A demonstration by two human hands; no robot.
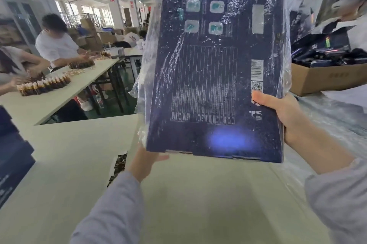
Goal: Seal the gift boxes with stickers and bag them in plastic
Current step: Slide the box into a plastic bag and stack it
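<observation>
A large dark blue gift box (214,85) stands upright in the air in front of me, its printed back side facing me. A clear plastic bag (145,61) covers it, crinkled over the print and hanging loose past the left edge. My right hand (282,112) grips the box's lower right edge, thumb on the front face by the QR code. My left hand (145,162) is under the lower left corner, mostly behind the box and bag, so its grip is hidden.
A white table (178,194) lies below the box. Dark blue boxes (12,156) are stacked at the left edge. A cardboard carton (325,77) of dark items sits at the right, on sheets of plastic. Two people work on small bottles (43,85) at another table to the left.
</observation>
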